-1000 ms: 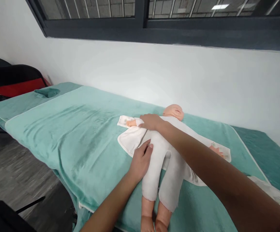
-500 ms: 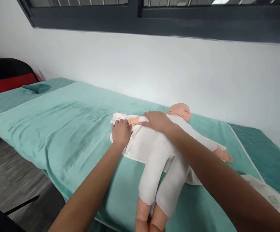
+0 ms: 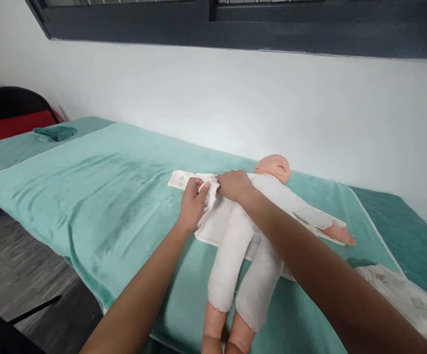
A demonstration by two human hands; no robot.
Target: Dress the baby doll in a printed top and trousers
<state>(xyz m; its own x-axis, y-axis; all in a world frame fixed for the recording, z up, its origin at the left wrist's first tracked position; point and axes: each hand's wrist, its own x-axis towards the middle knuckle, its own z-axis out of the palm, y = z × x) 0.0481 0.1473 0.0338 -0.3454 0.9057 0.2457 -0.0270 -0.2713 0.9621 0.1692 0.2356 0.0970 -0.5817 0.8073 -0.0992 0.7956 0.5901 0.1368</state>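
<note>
Left hand (image 3: 193,203) shifts toward white-bodied, pink-headed plastic doll (image 3: 225,268), thumb and fingers pinching up edge of white cloth garment (image 3: 210,227). Garment lies under doll; printed sleeve (image 3: 179,179) runs sideways from doll's torso. Left hand nearer sleeve end; right hand (image 3: 234,185) curls at doll's side, hold unclear.

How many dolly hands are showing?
1. The doll's hand is at the end of its outstretched arm, toward the picture's right. The other is hidden, perhaps by the white garment or the person's left hand and right hand.
</note>
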